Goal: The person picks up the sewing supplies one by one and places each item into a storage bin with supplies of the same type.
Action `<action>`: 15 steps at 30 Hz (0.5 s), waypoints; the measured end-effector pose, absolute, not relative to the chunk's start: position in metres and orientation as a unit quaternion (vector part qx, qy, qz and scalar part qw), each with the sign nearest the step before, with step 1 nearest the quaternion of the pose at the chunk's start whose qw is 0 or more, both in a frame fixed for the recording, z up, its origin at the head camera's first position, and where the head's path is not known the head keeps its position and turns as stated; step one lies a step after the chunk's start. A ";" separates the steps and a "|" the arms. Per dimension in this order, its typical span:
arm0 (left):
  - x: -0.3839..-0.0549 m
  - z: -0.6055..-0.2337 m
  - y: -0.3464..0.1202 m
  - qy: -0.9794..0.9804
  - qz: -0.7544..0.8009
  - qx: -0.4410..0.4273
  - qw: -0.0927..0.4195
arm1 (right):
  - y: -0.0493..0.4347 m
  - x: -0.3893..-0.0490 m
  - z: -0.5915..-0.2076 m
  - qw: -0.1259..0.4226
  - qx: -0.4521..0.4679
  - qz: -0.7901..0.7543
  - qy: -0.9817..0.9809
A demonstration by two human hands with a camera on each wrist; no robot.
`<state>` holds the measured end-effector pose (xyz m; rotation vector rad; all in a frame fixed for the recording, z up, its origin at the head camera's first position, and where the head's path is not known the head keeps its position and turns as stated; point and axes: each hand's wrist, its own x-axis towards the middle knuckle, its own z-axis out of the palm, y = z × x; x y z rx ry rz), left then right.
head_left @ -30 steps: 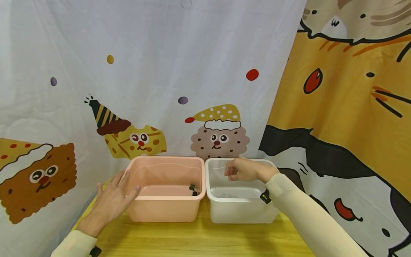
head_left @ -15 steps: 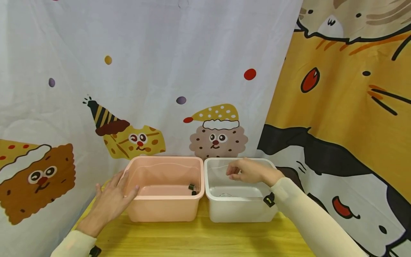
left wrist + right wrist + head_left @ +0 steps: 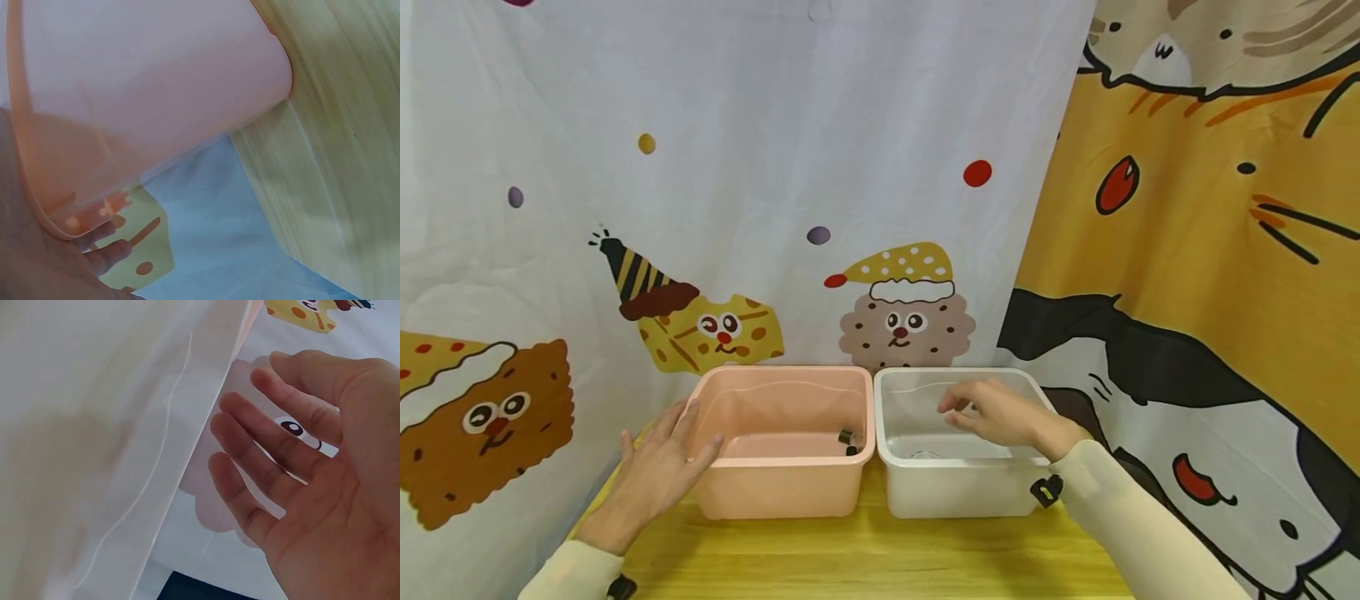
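Note:
My left hand (image 3: 655, 475) rests on the left rim of a pink plastic bin (image 3: 778, 490), fingers spread and fairly straight. In the left wrist view, its fingers (image 3: 107, 255) reach past the bin's rim. Over the white plastic bin (image 3: 958, 492) hovers my right hand (image 3: 1000, 410), fingers loosely bent. The right wrist view shows nothing in its palm (image 3: 331, 506). Inside the pink bin, near the right front corner, lie small dark-ended items (image 3: 847, 437), partly hidden by the rim. A clear object (image 3: 924, 455) shows low in the white bin; its kind is unclear.
Both bins stand side by side, rims almost touching, on a yellow wood-grain table (image 3: 865, 554). A white cartoon-print curtain (image 3: 737, 167) hangs close behind them. Another printed cloth (image 3: 1165, 250) hangs at the right.
My right hand has shifted slightly right and toward me over the white bin, its fingers opening a little. My left hand stays on the pink rim. The head view has turned slightly right.

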<state>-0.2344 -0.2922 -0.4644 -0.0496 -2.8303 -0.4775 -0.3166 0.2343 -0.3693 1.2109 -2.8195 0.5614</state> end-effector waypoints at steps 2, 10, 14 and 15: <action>-0.233 -0.465 -0.292 -0.977 -0.163 -0.017 0.137 | 0.238 -0.310 -0.373 0.027 0.382 0.179 -0.906; -0.233 -0.460 -0.293 -0.976 -0.157 -0.023 0.151 | 0.255 -0.286 -0.384 0.107 0.360 0.177 -0.910; -0.232 -0.455 -0.293 -0.975 -0.155 -0.027 0.155 | 0.261 -0.275 -0.392 0.155 0.351 0.169 -0.908; -0.232 -0.454 -0.293 -0.975 -0.153 -0.028 0.156 | 0.261 -0.273 -0.394 0.166 0.351 0.169 -0.906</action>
